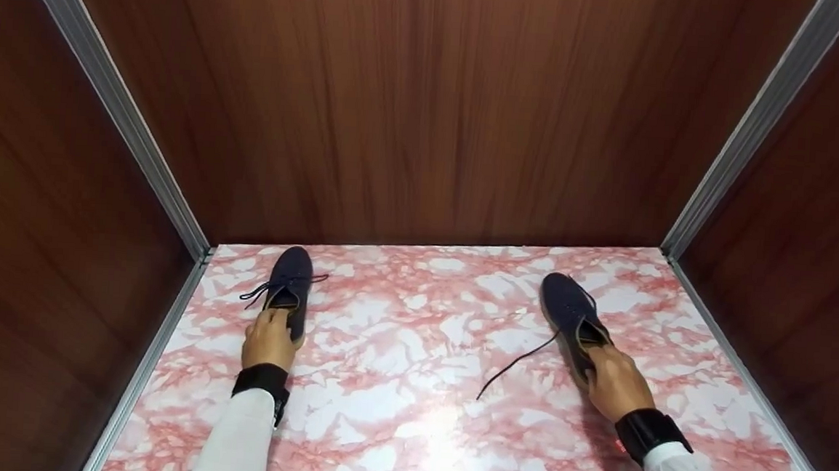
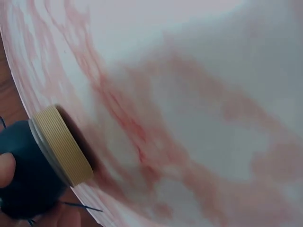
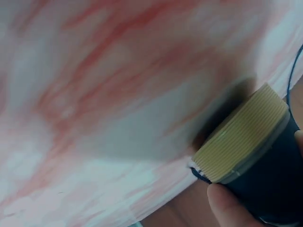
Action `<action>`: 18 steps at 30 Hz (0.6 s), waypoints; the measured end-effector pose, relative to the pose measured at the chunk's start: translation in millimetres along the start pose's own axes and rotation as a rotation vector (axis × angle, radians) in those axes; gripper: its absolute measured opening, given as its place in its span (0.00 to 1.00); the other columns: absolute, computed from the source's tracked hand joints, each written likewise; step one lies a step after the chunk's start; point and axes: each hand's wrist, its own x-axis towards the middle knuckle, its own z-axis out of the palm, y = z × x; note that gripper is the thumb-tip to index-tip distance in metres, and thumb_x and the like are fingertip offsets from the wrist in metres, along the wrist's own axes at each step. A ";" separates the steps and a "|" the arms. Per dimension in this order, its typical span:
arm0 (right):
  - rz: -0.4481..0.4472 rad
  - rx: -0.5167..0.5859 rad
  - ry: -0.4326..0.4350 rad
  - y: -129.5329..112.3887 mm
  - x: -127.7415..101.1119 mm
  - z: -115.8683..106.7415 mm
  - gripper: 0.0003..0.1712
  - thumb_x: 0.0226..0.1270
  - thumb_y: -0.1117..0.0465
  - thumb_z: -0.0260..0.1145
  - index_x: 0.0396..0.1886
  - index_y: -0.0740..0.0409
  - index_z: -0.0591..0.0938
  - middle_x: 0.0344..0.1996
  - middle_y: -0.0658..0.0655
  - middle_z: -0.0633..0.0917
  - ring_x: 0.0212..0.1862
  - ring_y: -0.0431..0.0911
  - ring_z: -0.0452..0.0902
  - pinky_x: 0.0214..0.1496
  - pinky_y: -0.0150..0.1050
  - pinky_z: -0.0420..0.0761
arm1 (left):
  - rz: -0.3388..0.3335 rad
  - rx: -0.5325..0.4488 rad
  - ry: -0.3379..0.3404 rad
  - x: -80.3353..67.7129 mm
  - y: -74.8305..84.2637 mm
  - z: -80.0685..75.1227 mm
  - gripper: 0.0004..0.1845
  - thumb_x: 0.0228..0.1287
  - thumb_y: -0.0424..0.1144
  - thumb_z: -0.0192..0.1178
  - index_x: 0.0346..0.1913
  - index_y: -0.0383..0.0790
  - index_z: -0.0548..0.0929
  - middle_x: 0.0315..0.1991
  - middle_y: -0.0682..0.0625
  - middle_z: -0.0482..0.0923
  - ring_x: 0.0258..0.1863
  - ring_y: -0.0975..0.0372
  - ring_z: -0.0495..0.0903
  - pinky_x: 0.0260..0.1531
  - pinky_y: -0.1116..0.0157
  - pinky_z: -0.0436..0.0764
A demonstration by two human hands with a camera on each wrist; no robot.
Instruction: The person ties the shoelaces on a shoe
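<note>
My left hand (image 1: pixel 269 341) grips a dark navy lace-up shoe (image 1: pixel 292 263) by its heel end, fingers at the opening. This shoe points toward the back wall, and its laces stick out on both sides. On the right, my right hand (image 1: pixel 620 386) holds a matching navy shoe (image 1: pixel 563 301) the same way, its toe angled to the left. One long loose shoelace (image 1: pixel 517 359) trails from it across the surface. Both wrist views show a tan ribbed sole edge at the heel, the left sole (image 2: pixel 64 146) and the right sole (image 3: pixel 244 135), with fingertips against the navy upper.
A red-and-white marbled surface (image 1: pixel 398 351) lies beneath the shoes. Dark brown wood-grain panels enclose it: a back wall (image 1: pixel 427 112), a left wall (image 1: pixel 40 241) and a right wall (image 1: pixel 803 273). Grey metal strips run along the corners.
</note>
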 end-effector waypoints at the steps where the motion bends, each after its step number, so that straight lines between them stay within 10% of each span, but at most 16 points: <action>1: -0.013 0.009 0.013 -4.4 -0.4 0.8 0.18 0.57 0.74 0.73 0.49 0.67 0.85 0.41 0.69 0.85 0.46 0.68 0.84 0.53 0.63 0.83 | -0.020 0.007 0.018 -1.6 3.2 1.1 0.28 0.61 0.38 0.74 0.63 0.37 0.80 0.63 0.32 0.74 0.58 0.32 0.73 0.57 0.36 0.75; 9: -0.106 0.088 0.106 -49.4 7.9 5.1 0.21 0.52 0.76 0.77 0.48 0.64 0.86 0.41 0.67 0.86 0.47 0.66 0.84 0.52 0.60 0.84 | 0.075 -0.007 0.095 -20.4 62.0 18.8 0.27 0.53 0.38 0.77 0.54 0.36 0.78 0.56 0.34 0.70 0.56 0.39 0.68 0.56 0.41 0.69; 18: -0.138 0.184 0.080 -102.5 10.1 15.4 0.20 0.57 0.72 0.78 0.50 0.60 0.87 0.44 0.62 0.88 0.47 0.60 0.87 0.52 0.54 0.87 | 0.356 -0.144 -0.292 -62.5 126.1 49.6 0.19 0.60 0.47 0.74 0.48 0.42 0.83 0.50 0.44 0.77 0.53 0.48 0.72 0.56 0.47 0.72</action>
